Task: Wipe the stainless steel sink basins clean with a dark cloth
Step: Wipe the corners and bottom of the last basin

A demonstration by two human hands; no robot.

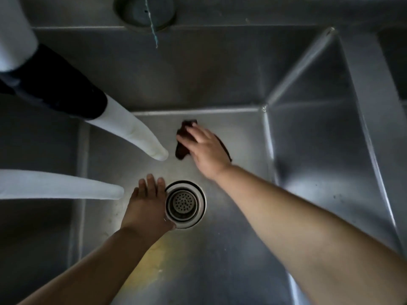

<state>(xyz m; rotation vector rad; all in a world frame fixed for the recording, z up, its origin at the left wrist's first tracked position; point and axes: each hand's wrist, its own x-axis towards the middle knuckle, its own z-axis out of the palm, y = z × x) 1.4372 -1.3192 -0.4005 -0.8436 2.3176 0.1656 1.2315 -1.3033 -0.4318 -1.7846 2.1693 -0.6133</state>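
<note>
i find the right hand [206,148] pressing the dark cloth [182,142] flat against the basin floor [231,227], near the far wall, fingers straight and spread over it rather than curled round it. the left hand [146,205] rests open on the floor just beside the drain strainer [184,204], fingers extended, holding nothing. two white faucet spouts [132,133] hang over the left of the basin. a yellowish stain [152,258] shows on the near floor, seemingly not yet wiped. i judge the step to be wiping the floor: keep the palm flat, work in overlapping passes from the far corner toward the drain, then over the stain and round the strainer rim.
</note>
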